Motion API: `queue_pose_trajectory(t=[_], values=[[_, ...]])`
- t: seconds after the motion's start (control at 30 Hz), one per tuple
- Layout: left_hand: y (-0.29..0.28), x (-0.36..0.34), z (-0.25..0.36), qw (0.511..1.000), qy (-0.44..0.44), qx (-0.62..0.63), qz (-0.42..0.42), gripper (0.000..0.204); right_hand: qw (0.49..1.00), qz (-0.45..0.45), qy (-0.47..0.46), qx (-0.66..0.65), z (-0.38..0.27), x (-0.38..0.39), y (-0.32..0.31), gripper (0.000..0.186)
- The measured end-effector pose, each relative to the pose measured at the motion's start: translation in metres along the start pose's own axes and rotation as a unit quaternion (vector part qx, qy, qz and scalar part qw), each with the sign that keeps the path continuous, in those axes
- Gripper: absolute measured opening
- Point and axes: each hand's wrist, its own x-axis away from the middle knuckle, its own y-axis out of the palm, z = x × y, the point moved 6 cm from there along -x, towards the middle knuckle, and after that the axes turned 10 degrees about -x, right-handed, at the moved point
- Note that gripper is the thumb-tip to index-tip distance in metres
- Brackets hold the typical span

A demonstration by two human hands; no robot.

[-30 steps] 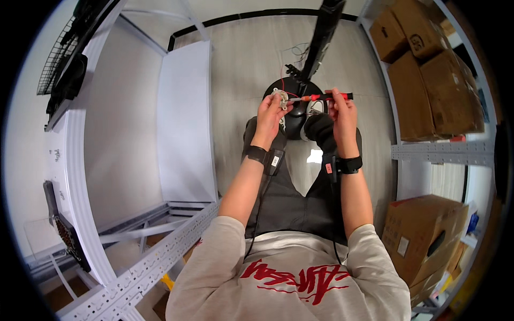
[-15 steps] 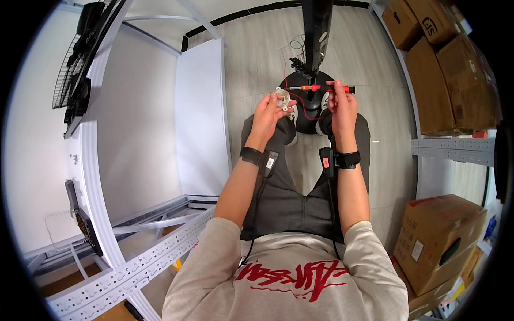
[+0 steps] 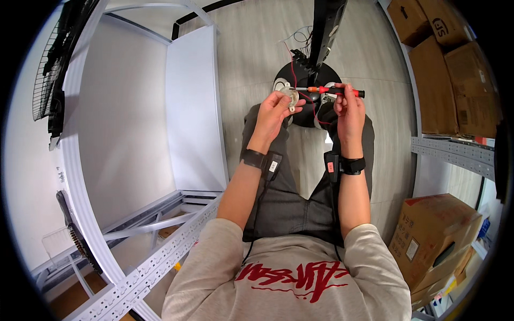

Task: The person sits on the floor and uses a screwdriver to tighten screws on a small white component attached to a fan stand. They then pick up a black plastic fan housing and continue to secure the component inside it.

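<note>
My left hand point(image 3: 271, 114) pinches a small round, whitish see-through plastic part with ears point(image 3: 292, 99) between thumb and fingers. A red-and-black screwdriver point(image 3: 325, 90) lies level in my right hand point(image 3: 351, 113), its handle end between thumb and fingers. The shaft points left, and its tip is at the plastic part's upper edge; whether it sits in a screw is too small to tell. A thin red wire point(image 3: 294, 68) runs down by the part, and more of it loops below the screwdriver.
Below the hands, a black stand with a round base point(image 3: 321, 69) rises from the floor between my shoes. A white shelf rack point(image 3: 195, 107) is at left. Cardboard boxes point(image 3: 433, 88) fill the right shelf, and another box point(image 3: 428, 235) stands lower right.
Both hands, the plastic part and the screwdriver have shifted slightly right in view, as has the background stand. Both grips stay the same, and the screwdriver tip remains at the part.
</note>
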Motion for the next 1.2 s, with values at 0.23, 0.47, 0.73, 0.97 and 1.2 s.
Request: queue_pose_trajectory(t=[0.23, 0.47, 0.73, 0.97, 1.2], values=[[-0.003, 0.002, -0.001, 0.998, 0.023, -0.050, -0.014, 0.009, 0.999, 0.004, -0.027, 0.042, -0.008, 0.004, 0.002, 0.038], [-0.006, 0.006, -0.003, 0.995, 0.017, -0.092, -0.023, 0.011, 0.994, -0.008, -0.034, 0.107, -0.011, 0.008, 0.005, 0.037], [-0.003, 0.008, -0.005, 0.994, 0.010, -0.101, -0.037, 0.011, 0.993, -0.008, -0.025, 0.115, -0.007, 0.008, 0.003, 0.036], [-0.004, 0.008, -0.005, 0.996, 0.014, -0.086, -0.035, 0.008, 0.993, -0.001, -0.025, 0.119, -0.010, 0.008, -0.001, 0.034], [-0.005, 0.008, -0.002, 0.994, 0.026, -0.106, -0.026, 0.010, 0.994, -0.005, -0.039, 0.104, -0.012, 0.009, -0.002, 0.033]])
